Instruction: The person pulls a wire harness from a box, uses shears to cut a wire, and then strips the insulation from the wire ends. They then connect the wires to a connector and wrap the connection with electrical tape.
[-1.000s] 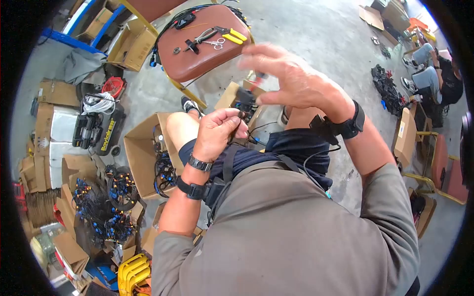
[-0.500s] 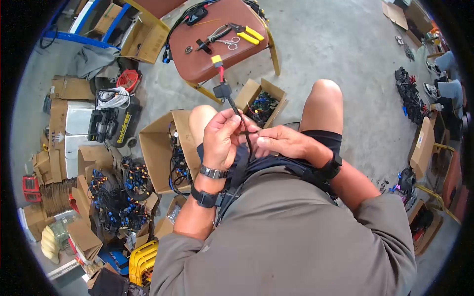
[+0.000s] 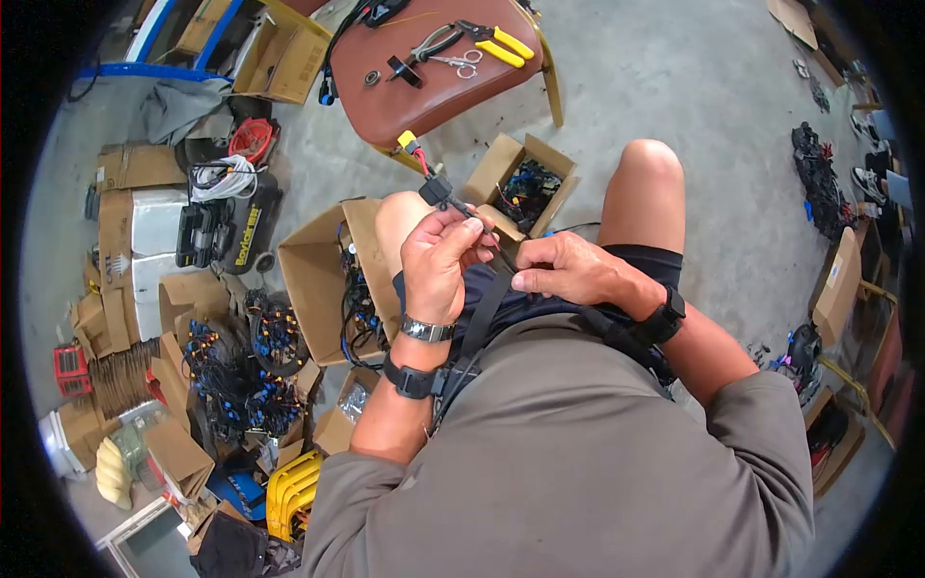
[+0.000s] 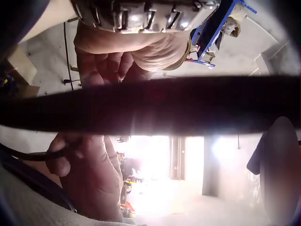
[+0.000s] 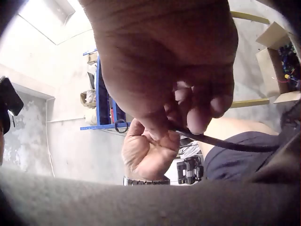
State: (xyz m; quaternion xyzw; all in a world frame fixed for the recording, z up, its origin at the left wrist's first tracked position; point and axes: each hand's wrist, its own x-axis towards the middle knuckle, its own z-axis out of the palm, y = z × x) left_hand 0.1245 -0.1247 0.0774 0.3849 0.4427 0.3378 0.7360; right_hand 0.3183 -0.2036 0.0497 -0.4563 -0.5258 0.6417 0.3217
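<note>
Two-handed, pinching cable (image 5: 225,143) in curled left hand (image 3: 436,265) and right hand (image 3: 575,272); bounded by chair (image 3: 424,104) at eleven o'clock, box (image 3: 313,289) at nine; roomy over concrete floor (image 3: 626,87) at one.

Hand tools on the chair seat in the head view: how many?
3: yellow-handled pliers at picture right, dark-handled pliers left of them, silver scissors between and just below. Others may lie beyond the frame's top edge.

Brown padded chair (image 3: 414,111) w/ yellow legs (image 3: 552,87) stands on grey concrete flr (image 3: 636,67); blue metal shelving (image 5: 99,96) & pale wall (image 5: 70,101) in bkgd.
</note>
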